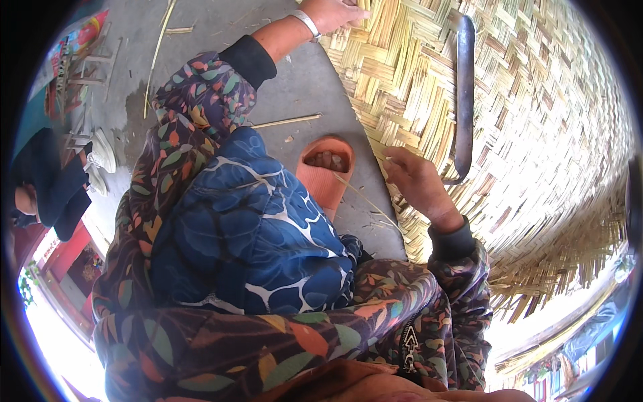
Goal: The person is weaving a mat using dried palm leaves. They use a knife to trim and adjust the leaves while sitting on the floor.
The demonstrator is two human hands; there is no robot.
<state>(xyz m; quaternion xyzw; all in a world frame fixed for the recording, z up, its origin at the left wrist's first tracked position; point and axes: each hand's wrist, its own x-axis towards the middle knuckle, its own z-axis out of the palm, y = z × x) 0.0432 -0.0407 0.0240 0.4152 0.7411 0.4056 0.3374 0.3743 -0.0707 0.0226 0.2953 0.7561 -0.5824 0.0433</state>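
A large mat woven from pale straw-coloured strips [422, 80] fills the right side, its edge running down beside my feet. At the top, my left hand [329, 13] reaches over the mat's edge, its fingers stretched out and partly cut off by the picture's rim. My right hand [420, 184] is above the near edge of the mat, fingers bent together; what they hold, if anything, is hidden. Just beyond it, a long dark metal blade or bar [464, 100] with a bent end lies on the weave. Loose strip ends fringe the mat at the lower right.
My foot in an orange slipper [327, 171] stands on the grey concrete floor [295, 87] beside the mat. Thin loose stalks [288, 121] lie around it. Blue patterned cloth [261, 234] covers my knee. Another person in dark trousers [53, 177] is at the far left.
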